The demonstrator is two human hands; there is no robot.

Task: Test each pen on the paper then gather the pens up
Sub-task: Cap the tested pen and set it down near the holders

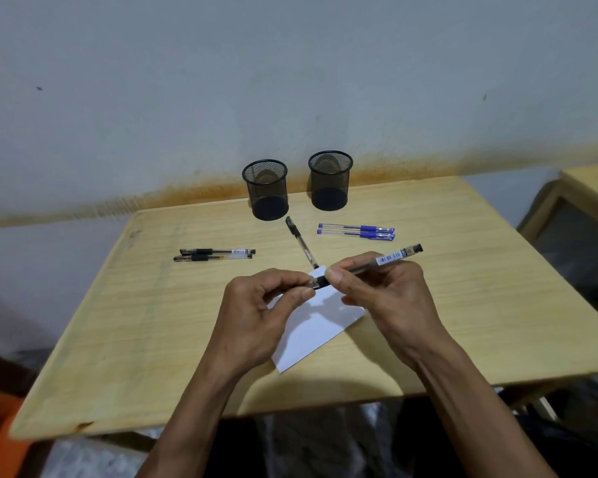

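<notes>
Head view showed the right hand pinching a light, rigid black gel pen mid-barrel, the left hand pinching its cap end, likely slippery plastic.

Black mesh cups, blue pens, white paper, pale wood-grain table

On the tabletop we find two mesh cups side by side at the back. Before them one pen lies between two pairs of pens, left and right. Nearest us, our hands hold another pen over the paper.
</notes>
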